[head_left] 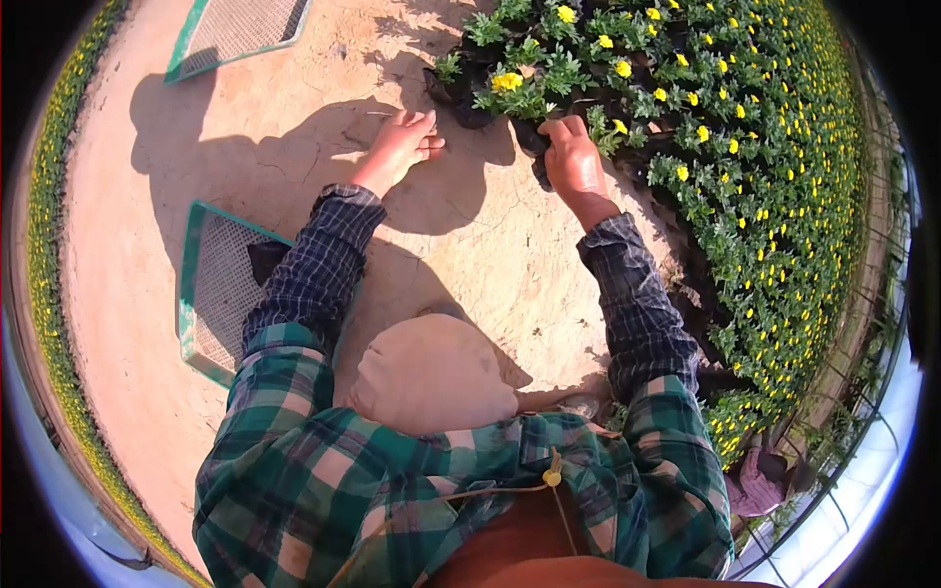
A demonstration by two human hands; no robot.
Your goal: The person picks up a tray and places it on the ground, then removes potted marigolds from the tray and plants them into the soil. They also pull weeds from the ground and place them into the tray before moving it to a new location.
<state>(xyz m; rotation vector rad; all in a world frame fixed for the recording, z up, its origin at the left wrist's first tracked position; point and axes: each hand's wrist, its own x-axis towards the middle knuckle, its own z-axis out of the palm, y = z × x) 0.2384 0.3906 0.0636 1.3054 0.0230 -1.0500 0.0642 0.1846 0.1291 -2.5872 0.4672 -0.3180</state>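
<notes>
My right hand (573,162) is closed at the near edge of the flower bed, its fingers on a black nursery bag (530,138). The hand partly hides what it grips. Just beyond it, a marigold plant (510,93) with a yellow bloom stands in dark plastic. My left hand (397,150) hovers over bare soil to the left, fingers half bent and apart, with nothing plainly in them. A thin pale strand shows beside its knuckles.
Dense potted marigolds (765,186) fill the right side. A green-rimmed mesh crate (211,284) with a black bag inside stands near my left arm; another crate (240,34) lies farther off. A crouching person (760,480) is at lower right.
</notes>
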